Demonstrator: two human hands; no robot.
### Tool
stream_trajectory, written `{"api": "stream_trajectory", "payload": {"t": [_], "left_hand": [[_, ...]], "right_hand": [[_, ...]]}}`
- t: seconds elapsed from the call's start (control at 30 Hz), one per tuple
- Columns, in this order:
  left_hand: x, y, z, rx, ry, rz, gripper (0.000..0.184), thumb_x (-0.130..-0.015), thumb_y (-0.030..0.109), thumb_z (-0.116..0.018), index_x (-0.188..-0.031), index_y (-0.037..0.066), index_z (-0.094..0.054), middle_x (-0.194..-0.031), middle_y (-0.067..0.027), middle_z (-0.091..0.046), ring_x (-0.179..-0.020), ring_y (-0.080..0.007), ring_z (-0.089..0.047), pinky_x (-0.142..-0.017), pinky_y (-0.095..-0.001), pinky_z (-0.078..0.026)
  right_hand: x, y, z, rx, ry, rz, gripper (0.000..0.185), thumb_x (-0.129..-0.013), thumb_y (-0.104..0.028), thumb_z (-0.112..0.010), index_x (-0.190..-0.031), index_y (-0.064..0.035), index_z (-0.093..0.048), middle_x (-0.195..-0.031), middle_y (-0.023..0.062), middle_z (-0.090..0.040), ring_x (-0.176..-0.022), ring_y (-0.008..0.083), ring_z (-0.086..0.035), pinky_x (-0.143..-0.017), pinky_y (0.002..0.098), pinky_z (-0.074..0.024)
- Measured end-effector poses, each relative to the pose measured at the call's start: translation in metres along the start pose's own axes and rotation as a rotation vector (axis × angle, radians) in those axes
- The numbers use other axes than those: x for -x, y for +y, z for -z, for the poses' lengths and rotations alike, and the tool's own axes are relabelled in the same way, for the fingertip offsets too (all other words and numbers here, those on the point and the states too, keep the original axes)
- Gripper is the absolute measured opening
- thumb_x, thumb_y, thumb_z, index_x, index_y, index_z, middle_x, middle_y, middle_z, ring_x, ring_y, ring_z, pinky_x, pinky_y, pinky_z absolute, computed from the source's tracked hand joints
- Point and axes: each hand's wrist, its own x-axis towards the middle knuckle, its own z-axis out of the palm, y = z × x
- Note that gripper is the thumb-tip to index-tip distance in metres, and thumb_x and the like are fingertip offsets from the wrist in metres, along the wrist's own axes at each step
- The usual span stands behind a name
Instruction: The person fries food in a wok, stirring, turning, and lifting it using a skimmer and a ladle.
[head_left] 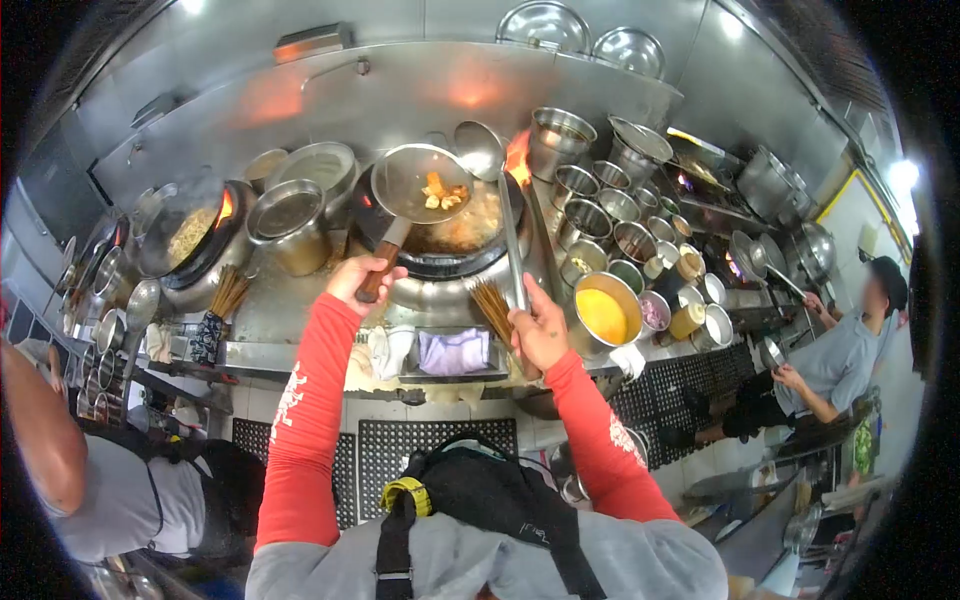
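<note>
My left hand is closed round the wooden handle of a round strainer. Some yellow-brown food pieces lie in the strainer, which is held over a steaming wok. My right hand grips the long handle of a metal ladle, whose bowl is up beside the strainer's right edge. Flame shows at the wok's back right. A bamboo brush stands just left of my right hand.
Right of the wok are a pot of yellow liquid and several metal containers. A lidded pot and a second wok with noodles stand left. Co-workers are at far left and right.
</note>
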Motion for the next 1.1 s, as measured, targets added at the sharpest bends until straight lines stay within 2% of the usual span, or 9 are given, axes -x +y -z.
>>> {"api": "stream_trajectory", "payload": {"t": [0.13,0.3,0.4,0.57,0.67,0.77,0.87,0.93,1.1], "left_hand": [[0.005,0.000,-0.018,-0.102,0.112,-0.107,0.033,-0.084,0.008,-0.051,-0.116,0.002,-0.045,-0.090,-0.0191,-0.063,-0.058,-0.0109,-0.055,-0.044,-0.0212,-0.046],[-0.002,0.003,-0.009,-0.180,0.160,-0.085,0.030,-0.082,0.004,-0.050,-0.111,0.002,-0.047,-0.081,-0.0173,-0.063,-0.054,-0.0135,-0.054,-0.041,-0.0248,-0.045],[-0.008,0.013,-0.001,-0.398,0.260,-0.150,0.031,-0.076,0.000,-0.053,-0.107,-0.002,-0.049,-0.077,-0.0172,-0.061,-0.053,-0.0176,-0.056,-0.040,-0.0301,-0.045],[-0.028,0.022,0.001,-0.820,0.389,-0.234,0.018,-0.073,0.000,-0.052,-0.090,-0.001,-0.057,-0.067,-0.0118,-0.057,-0.045,-0.0175,-0.055,-0.033,-0.0306,-0.041],[-0.025,0.032,-0.019,-1.197,0.460,-0.273,0.022,-0.073,0.004,-0.052,-0.094,0.002,-0.058,-0.072,-0.0150,-0.062,-0.055,-0.0232,-0.063,-0.043,-0.0367,-0.049],[-0.066,0.020,-0.001,-1.775,0.551,-0.792,0.032,-0.072,0.009,-0.055,-0.105,0.008,-0.057,-0.080,-0.0194,-0.065,-0.073,-0.0299,-0.066,-0.062,-0.0424,-0.053],[-0.078,0.014,-0.030,-1.891,0.589,-0.562,0.044,-0.073,0.012,-0.056,-0.116,0.012,-0.052,-0.088,-0.0215,-0.064,-0.086,-0.0343,-0.063,-0.076,-0.0447,-0.051],[-0.077,0.006,-0.039,-2.002,0.553,-0.514,0.051,-0.074,0.016,-0.061,-0.123,0.016,-0.046,-0.096,-0.0178,-0.062,-0.088,-0.0333,-0.064,-0.074,-0.0431,-0.052],[-0.084,-0.040,0.005,-2.023,0.583,-0.463,0.062,-0.077,0.013,-0.053,-0.136,0.023,-0.037,-0.097,-0.0183,-0.059,-0.083,-0.0342,-0.064,-0.071,-0.0440,-0.052]], "right_hand": [[-0.033,0.000,-0.020,-0.255,-0.031,-0.127,0.067,-0.085,-0.002,-0.050,-0.144,-0.0048,-0.019,-0.078,0.0089,-0.056,-0.049,0.0122,-0.050,-0.039,0.0258,-0.0415],[-0.034,-0.004,-0.027,-0.914,-0.032,-0.264,0.032,-0.087,-0.006,-0.051,-0.118,-0.0102,-0.042,-0.082,0.0104,-0.057,-0.058,0.0139,-0.053,-0.044,0.0244,-0.0442],[-0.038,0.000,-0.004,-1.198,-0.196,-0.308,0.030,-0.088,-0.007,-0.051,-0.117,-0.0100,-0.044,-0.082,0.0096,-0.056,-0.060,0.0133,-0.052,-0.047,0.0240,-0.0454],[-0.007,-0.018,0.025,-1.154,-0.154,-0.298,0.027,-0.088,-0.006,-0.051,-0.114,-0.0096,-0.045,-0.084,0.0095,-0.056,-0.060,0.0128,-0.052,-0.047,0.0230,-0.0460],[0.019,-0.030,0.044,-1.089,-0.082,-0.298,0.029,-0.088,-0.005,-0.051,-0.116,-0.0103,-0.046,-0.085,0.0101,-0.056,-0.060,0.0122,-0.051,-0.046,0.0224,-0.0458],[0.039,-0.034,0.062,-1.037,-0.049,-0.287,0.031,-0.089,-0.006,-0.048,-0.120,-0.0104,-0.047,-0.087,0.0098,-0.055,-0.059,0.0102,-0.049,-0.045,0.0210,-0.0455],[0.051,-0.040,0.073,-1.066,-0.035,-0.291,0.036,-0.086,-0.004,-0.052,-0.120,-0.0127,-0.044,-0.085,0.0113,-0.057,-0.058,0.0131,-0.051,-0.044,0.0231,-0.0445],[0.058,-0.041,0.078,-1.019,-0.041,-0.253,0.040,-0.086,-0.005,-0.051,-0.125,-0.0124,-0.042,-0.085,0.0101,-0.056,-0.058,0.0114,-0.051,-0.044,0.0212,-0.0433],[0.066,-0.057,0.081,-0.949,-0.057,-0.263,0.046,-0.086,-0.004,-0.049,-0.131,-0.0122,-0.040,-0.086,0.0094,-0.056,-0.056,0.0096,-0.050,-0.042,0.0200,-0.0426]]}}
